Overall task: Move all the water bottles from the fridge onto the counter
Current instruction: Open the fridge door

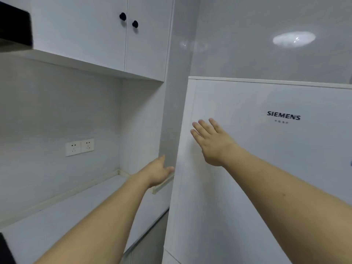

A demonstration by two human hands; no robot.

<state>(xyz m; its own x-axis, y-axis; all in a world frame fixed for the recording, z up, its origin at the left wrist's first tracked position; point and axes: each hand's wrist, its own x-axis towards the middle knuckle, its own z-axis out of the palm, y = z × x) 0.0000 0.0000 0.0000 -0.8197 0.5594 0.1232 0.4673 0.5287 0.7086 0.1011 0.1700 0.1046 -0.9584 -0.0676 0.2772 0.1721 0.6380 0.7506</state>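
A white Siemens fridge (pixel 266 168) fills the right half of the view, and its door is closed. No water bottle is visible. My right hand (pixel 211 141) lies flat against the door near its left edge, fingers straight. My left hand (pixel 159 171) reaches into the gap beside the fridge's left edge, at the right end of the pale counter (pixel 66 212); its fingertips are hidden behind that edge. Neither hand holds anything.
White upper cabinets (pixel 106 35) with black knobs hang above the counter. A double wall socket (pixel 79 147) sits on the backsplash. A black range hood (pixel 15 27) shows at the top left. A narrow wall column (pixel 171 111) stands between counter and fridge.
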